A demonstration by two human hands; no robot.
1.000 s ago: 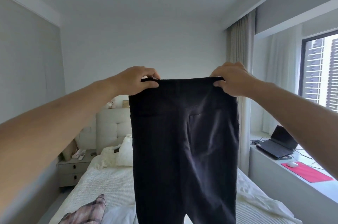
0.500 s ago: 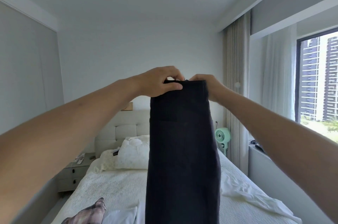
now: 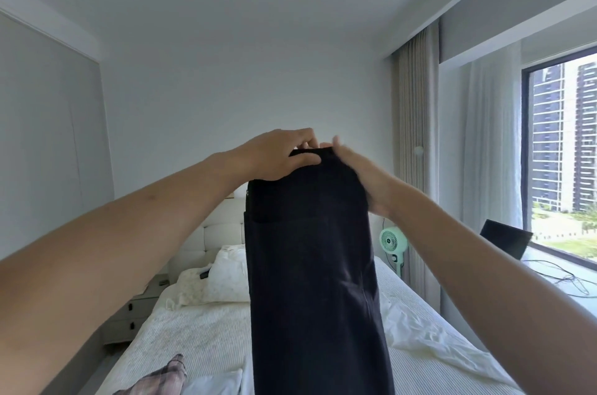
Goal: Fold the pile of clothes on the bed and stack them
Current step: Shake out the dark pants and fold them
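You have one pair of black trousers [image 3: 310,265] in the air, doubled lengthwise into a single long dark panel that hangs straight down from your fingers and runs out of the bottom of the view. Your left hand [image 3: 274,157] pinches the waistband, thumb across the near face and fingers curled over the top edge. Your right hand [image 3: 361,173] lies flat along the right edge of the cloth just beside those fingers, its fingers straight and close together; whether any of them grips behind the fabric cannot be told. Below your fingers lies one bed [image 3: 200,336] with a ribbed white cover. On it, low and to the left of your left hand, sits one plaid garment [image 3: 161,378], and beside that one white folded piece [image 3: 216,383]. A crumpled white sheet [image 3: 429,339] lies below your right hand. The trousers hide the middle of the bed. Behind them are two white pillows [image 3: 226,278], one padded headboard [image 3: 223,230], one nightstand [image 3: 132,317] with two drawers, one mint-green round fan [image 3: 391,241], and one dark laptop [image 3: 504,238] on the window ledge.
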